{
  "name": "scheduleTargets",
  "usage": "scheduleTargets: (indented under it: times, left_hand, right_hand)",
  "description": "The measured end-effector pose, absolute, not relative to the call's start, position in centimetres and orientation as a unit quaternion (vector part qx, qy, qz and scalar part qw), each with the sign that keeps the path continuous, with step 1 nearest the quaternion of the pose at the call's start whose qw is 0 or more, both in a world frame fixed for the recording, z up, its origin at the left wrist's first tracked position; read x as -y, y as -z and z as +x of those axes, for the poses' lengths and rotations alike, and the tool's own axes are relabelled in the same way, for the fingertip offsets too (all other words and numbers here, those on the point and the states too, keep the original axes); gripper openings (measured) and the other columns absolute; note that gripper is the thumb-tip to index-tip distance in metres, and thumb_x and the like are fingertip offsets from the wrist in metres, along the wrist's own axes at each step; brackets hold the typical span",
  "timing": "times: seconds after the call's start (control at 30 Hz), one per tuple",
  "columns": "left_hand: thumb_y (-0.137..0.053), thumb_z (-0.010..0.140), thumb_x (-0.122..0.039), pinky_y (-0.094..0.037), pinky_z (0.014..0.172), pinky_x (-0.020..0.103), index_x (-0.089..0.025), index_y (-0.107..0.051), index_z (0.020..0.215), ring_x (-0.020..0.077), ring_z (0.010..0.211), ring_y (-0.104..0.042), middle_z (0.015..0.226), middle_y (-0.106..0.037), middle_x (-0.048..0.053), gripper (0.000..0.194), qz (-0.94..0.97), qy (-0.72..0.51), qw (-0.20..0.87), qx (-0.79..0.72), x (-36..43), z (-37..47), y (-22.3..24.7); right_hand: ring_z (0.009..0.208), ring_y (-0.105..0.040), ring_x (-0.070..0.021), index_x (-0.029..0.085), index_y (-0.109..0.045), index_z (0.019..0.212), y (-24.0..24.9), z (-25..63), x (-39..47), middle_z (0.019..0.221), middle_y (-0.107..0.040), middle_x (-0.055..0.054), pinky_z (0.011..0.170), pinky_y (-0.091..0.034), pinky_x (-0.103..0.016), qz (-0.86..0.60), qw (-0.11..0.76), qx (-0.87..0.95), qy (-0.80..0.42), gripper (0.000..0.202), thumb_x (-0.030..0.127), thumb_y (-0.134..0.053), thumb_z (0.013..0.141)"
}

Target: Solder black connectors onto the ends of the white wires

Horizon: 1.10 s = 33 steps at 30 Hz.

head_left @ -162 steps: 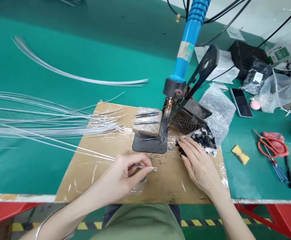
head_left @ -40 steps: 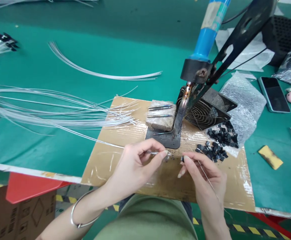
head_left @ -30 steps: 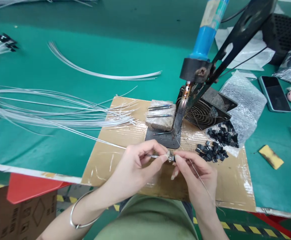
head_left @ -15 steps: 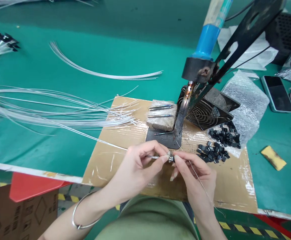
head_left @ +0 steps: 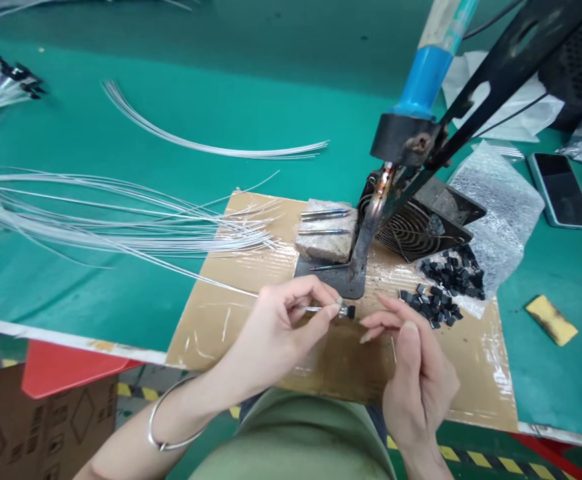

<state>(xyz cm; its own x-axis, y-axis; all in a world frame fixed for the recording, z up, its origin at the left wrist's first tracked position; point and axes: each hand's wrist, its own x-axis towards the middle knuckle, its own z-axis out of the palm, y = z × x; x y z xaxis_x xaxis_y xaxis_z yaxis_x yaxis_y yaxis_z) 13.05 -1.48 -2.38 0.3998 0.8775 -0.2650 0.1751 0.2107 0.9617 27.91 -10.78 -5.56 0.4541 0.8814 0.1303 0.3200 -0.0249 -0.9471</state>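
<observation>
My left hand [head_left: 291, 320] pinches a thin white cable [head_left: 225, 285] close to its end, thumb against forefinger. Just past those fingertips sticks out a small metal connector with a black end [head_left: 348, 311]. A little to the right, my right hand [head_left: 415, 360] is apart from the connector, forefinger and middle finger stretched towards it and thumb laid in. A short piece of thin solder wire [head_left: 394, 348] shows between its thumb and fingers; the rest of it is hidden. Above the hands, a soldering iron [head_left: 365, 230] points down from a black bracket [head_left: 495, 80].
Spare iron tips [head_left: 325, 232] lie on a stone block [head_left: 327, 250]. Behind the iron is a fan [head_left: 405, 233]. Small black caps [head_left: 431, 307] are heaped right, near a yellow sponge [head_left: 551, 320] and a phone [head_left: 561, 190]. Loose white cables [head_left: 121, 240] spread left over the cardboard [head_left: 211, 333].
My right hand has let go of the connector and drawn back to the right, its fingers unfolding. The black end now shows. My left hand keeps its pinch.
</observation>
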Motion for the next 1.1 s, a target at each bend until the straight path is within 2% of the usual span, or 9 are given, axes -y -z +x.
scheduleTargets:
  times: [0.13, 0.2, 0.37, 0.5, 0.57, 0.7, 0.77, 0.93, 1.1]
  left_hand:
    - [-0.068, 0.086, -0.019, -0.048, 0.063, 0.02, -0.015, -0.067, 0.073, 0.0129, 0.074, -0.063, 0.083, -0.072, 0.005, 0.014, 0.563, -0.281, 0.613, -0.478, 1.3, 13.0, 2.5]
    - [-0.067, 0.086, -0.02, -0.048, 0.063, 0.02, -0.015, -0.067, 0.074, 0.0132, 0.073, -0.063, 0.084, -0.072, 0.005, 0.013, 0.567, -0.278, 0.609, -0.48, 1.2, 13.0, 2.5]
    - [-0.067, 0.085, -0.021, -0.047, 0.062, 0.021, -0.015, -0.066, 0.074, 0.0137, 0.072, -0.061, 0.083, -0.072, 0.006, 0.013, 0.569, -0.278, 0.602, -0.486, 0.9, 13.0, 2.6]
    - [-0.066, 0.085, -0.023, -0.046, 0.061, 0.022, -0.015, -0.067, 0.074, 0.0136, 0.071, -0.061, 0.083, -0.072, 0.006, 0.014, 0.572, -0.276, 0.602, -0.485, 0.8, 13.2, 2.6]
    - [-0.066, 0.085, -0.023, -0.046, 0.06, 0.022, -0.015, -0.067, 0.074, 0.0138, 0.071, -0.061, 0.083, -0.072, 0.006, 0.014, 0.577, -0.275, 0.597, -0.484, 0.7, 13.2, 2.5]
    - [-0.064, 0.086, -0.023, -0.045, 0.059, 0.023, -0.015, -0.066, 0.074, 0.0145, 0.071, -0.061, 0.081, -0.071, 0.006, 0.014, 0.592, -0.273, 0.582, -0.486, 0.5, 13.2, 2.5]
    - [-0.064, 0.086, -0.023, -0.044, 0.058, 0.023, -0.015, -0.066, 0.074, 0.0148, 0.071, -0.062, 0.082, -0.072, 0.006, 0.014, 0.595, -0.272, 0.578, -0.488, 0.4, 13.2, 2.5]
    - [-0.064, 0.086, -0.024, -0.043, 0.057, 0.024, -0.016, -0.065, 0.074, 0.0157, 0.071, -0.063, 0.083, -0.072, 0.006, 0.015, 0.597, -0.268, 0.573, -0.494, 0.3, 13.4, 2.4]
    - [-0.064, 0.086, -0.025, -0.044, 0.058, 0.026, -0.016, -0.065, 0.074, 0.0163, 0.073, -0.064, 0.082, -0.071, 0.005, 0.014, 0.601, -0.271, 0.563, -0.498, 0.1, 13.4, 2.4]
  right_hand:
    - [0.066, -0.068, -0.0161, 0.024, -0.059, 0.143, 5.3, 27.7, 10.9, 0.087, -0.077, -0.002, 0.068, -0.056, -0.033, -0.684, 0.53, 0.442, -0.234, 0.037, 0.026, -0.042, 0.11]
    - [0.069, -0.067, -0.0162, 0.026, -0.054, 0.15, 5.3, 27.9, 10.8, 0.091, -0.076, -0.003, 0.069, -0.056, -0.034, -0.675, 0.538, 0.46, -0.207, 0.042, 0.024, -0.042, 0.109]
    - [0.076, -0.063, -0.016, 0.028, -0.059, 0.147, 5.4, 28.7, 10.6, 0.104, -0.07, -0.007, 0.074, -0.054, -0.033, -0.67, 0.498, 0.537, -0.122, 0.044, 0.018, -0.047, 0.106]
    - [0.076, -0.069, -0.0145, 0.028, -0.049, 0.152, 5.6, 28.3, 10.7, 0.098, -0.075, -0.003, 0.074, -0.056, -0.029, -0.664, 0.521, 0.51, -0.167, 0.049, 0.014, -0.049, 0.105]
    - [0.08, -0.071, -0.015, 0.027, -0.053, 0.143, 5.9, 28.1, 10.8, 0.098, -0.075, -0.003, 0.074, -0.057, -0.028, -0.664, 0.531, 0.494, -0.183, 0.041, 0.014, -0.052, 0.104]
    - [0.076, -0.066, -0.0152, 0.023, -0.064, 0.106, 5.9, 28.2, 10.5, 0.089, -0.066, -0.002, 0.071, -0.054, -0.029, -0.674, 0.519, 0.504, -0.149, 0.015, 0.011, -0.062, 0.097]
    - [0.076, -0.063, -0.016, 0.022, -0.062, 0.097, 5.6, 28.4, 10.0, 0.083, -0.062, -0.001, 0.069, -0.053, -0.03, -0.662, 0.514, 0.527, -0.144, 0.014, 0.009, -0.064, 0.094]
    - [0.077, -0.062, -0.0157, 0.022, -0.059, 0.091, 4.8, 28.5, 9.0, 0.083, -0.062, -0.001, 0.07, -0.051, -0.029, -0.639, 0.491, 0.575, -0.141, 0.019, 0.003, -0.063, 0.092]
    - [0.078, -0.064, -0.0143, 0.022, -0.06, 0.089, 4.7, 28.5, 8.8, 0.085, -0.064, -0.001, 0.072, -0.052, -0.027, -0.636, 0.483, 0.575, -0.18, 0.018, 0.005, -0.066, 0.092]
